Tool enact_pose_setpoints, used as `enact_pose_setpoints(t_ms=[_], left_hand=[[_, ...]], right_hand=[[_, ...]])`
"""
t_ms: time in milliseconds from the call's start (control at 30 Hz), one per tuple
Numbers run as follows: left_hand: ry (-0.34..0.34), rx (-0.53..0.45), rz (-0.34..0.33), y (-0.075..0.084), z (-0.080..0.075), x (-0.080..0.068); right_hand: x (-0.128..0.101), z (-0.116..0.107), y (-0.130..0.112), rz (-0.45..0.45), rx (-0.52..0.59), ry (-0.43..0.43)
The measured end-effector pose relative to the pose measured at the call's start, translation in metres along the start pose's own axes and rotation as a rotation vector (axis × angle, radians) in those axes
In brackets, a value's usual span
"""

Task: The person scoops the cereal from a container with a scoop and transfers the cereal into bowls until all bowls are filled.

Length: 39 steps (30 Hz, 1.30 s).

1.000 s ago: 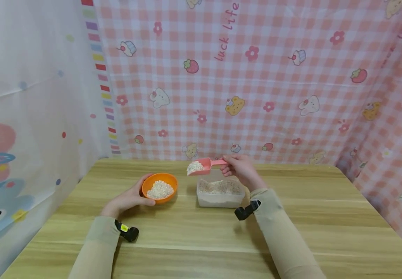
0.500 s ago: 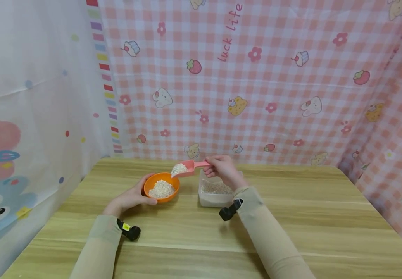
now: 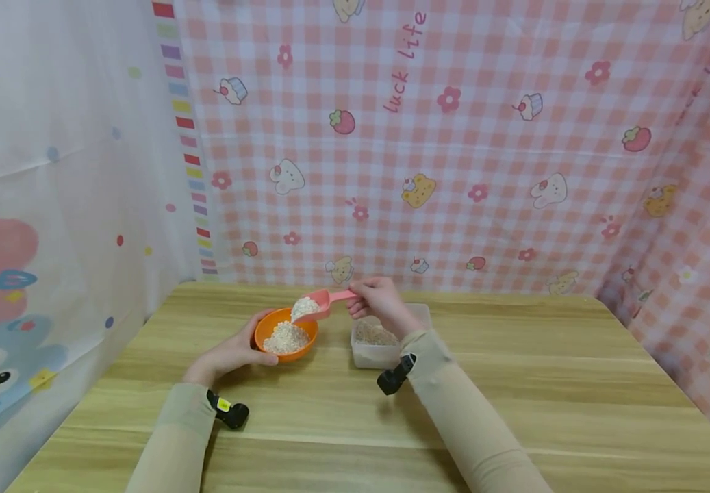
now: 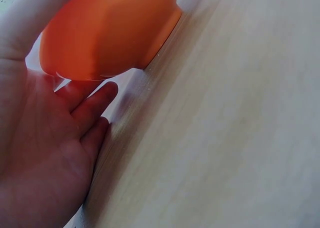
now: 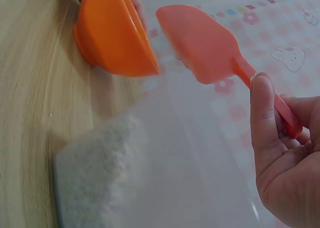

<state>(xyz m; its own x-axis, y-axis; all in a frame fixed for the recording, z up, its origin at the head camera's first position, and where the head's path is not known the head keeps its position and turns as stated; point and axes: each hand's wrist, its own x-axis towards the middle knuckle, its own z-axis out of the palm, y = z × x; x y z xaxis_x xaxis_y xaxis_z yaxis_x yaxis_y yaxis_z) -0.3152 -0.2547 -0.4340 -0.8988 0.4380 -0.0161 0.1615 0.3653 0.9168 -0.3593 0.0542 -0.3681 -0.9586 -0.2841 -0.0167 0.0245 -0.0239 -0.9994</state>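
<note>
R hand (image 3: 374, 299) pinches pink plastic scoop (image 3: 320, 302) w/ white grains, tilted just over round orange plastic bowl (image 3: 285, 333); L hand (image 3: 234, 350) cups bowl on wooden counter (image 3: 515, 383), clear tub (image 3: 385, 339) right of bowl

wooden table (image 3: 515, 383), orange bowl (image 3: 271, 348), clear tub (image 3: 374, 356)

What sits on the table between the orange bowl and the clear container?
Nothing: in the head view only bare wooden table separates the orange bowl from the clear container; the pink scoop hangs above the bowl.
</note>
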Motion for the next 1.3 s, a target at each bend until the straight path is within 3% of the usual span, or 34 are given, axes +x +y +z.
enact_pose_setpoints(t_ms=[633, 1100, 1300], left_hand=[[-0.009, 0.0, 0.025, -0.005, -0.001, 0.002], [-0.013, -0.027, 0.015, -0.002, 0.0, 0.001], [-0.004, -0.024, 0.016, -0.003, 0.0, 0.002]], right_hand=[[0.005, 0.028, 0.008, -0.011, -0.125, -0.041], [0.005, 0.053, 0.003, -0.088, -0.282, -0.107], [0.003, 0.056, -0.001, -0.066, -0.296, -0.117]])
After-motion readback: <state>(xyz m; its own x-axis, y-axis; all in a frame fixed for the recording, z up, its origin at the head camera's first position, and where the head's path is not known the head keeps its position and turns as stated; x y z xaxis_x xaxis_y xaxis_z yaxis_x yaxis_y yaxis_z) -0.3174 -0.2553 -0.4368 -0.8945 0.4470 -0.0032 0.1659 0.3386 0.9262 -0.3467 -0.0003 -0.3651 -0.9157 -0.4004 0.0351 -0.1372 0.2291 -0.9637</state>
